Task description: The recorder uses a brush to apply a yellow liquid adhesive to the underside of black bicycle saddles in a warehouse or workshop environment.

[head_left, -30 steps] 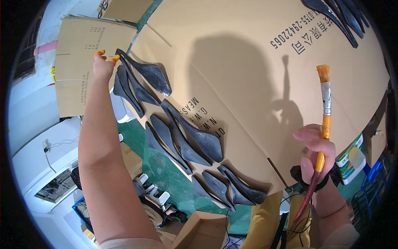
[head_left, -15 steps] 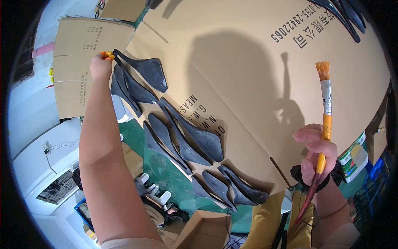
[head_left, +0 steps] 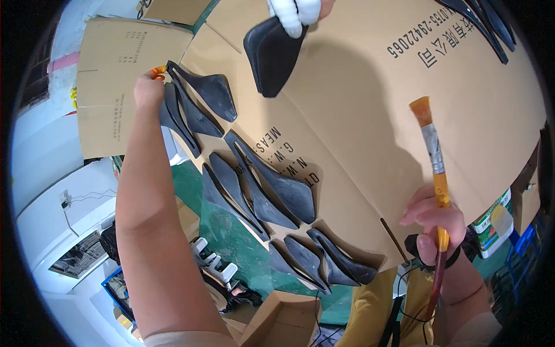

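Observation:
My left hand (head_left: 149,91), with orange-yellow fingertips, reaches far left. Its fingers are closed at the narrow tip of a black wedge-shaped shoe sole (head_left: 215,92). In my right hand (head_left: 436,222) a paintbrush (head_left: 440,188) stands nearly upright, bristles up, well apart from the soles. It has a yellow-and-red handle and a tape-wrapped ferrule. Several more black soles (head_left: 283,188) lie in groups along the left and near edge of a large cardboard sheet (head_left: 491,127). Another person's white-gloved hand (head_left: 295,14) holds a black wedge-shaped piece (head_left: 274,58) over the sheet's far side.
More black pieces (head_left: 480,26) lie at the far right of the cardboard. An opened carton (head_left: 283,321) stands on the green floor below the near edge. A white-and-green container (head_left: 494,222) and a blue crate (head_left: 523,246) are beyond the right edge.
The other person's gloved hand has come in from the far edge with a black piece. My right hand has lowered slightly, and the brush now leans left. My left hand stays by the same sole tip.

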The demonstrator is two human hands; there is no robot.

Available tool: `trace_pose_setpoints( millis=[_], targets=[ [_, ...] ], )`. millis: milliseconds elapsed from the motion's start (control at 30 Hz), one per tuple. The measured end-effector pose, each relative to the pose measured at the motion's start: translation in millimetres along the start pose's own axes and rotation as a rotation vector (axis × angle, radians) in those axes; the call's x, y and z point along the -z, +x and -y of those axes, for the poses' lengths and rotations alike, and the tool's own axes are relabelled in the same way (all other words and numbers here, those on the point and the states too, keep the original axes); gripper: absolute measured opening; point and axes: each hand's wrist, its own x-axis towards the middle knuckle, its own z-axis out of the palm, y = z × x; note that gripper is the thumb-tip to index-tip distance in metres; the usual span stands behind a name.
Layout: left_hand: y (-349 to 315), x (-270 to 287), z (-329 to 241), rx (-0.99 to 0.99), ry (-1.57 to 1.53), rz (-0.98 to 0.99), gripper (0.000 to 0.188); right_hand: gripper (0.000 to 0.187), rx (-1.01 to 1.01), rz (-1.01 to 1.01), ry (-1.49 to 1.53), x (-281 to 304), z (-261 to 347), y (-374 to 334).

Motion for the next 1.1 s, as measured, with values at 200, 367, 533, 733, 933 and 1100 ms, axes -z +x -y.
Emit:
trace_pose_setpoints(
  millis=[200,367,533,733,933,1100],
  targets=[
    [3,-8,12,-0.068,0.120,0.027,0.035,0.011,0.014,0.041,0.094,-6,3,-1],
    [-2,-15,-3,-0.015,0.154,0.082,0.039,0.020,-0.084,0.127,0.094,-6,3,4],
    [-3,-15,-9,-0.006,0.197,0.107,0.043,0.030,-0.036,0.124,0.161,-20,4,17],
    [-12,-10,-10,-0.037,0.216,0.071,0.041,0.046,-0.148,0.122,0.237,-33,5,39],
    [-17,-12,-6,0.006,0.168,0.045,0.040,0.032,-0.081,0.117,0.054,-54,-5,84],
    [-16,-13,3,-0.059,0.169,0.080,0.044,0.014,-0.023,-0.073,0.141,-122,-29,140]
  ],
)
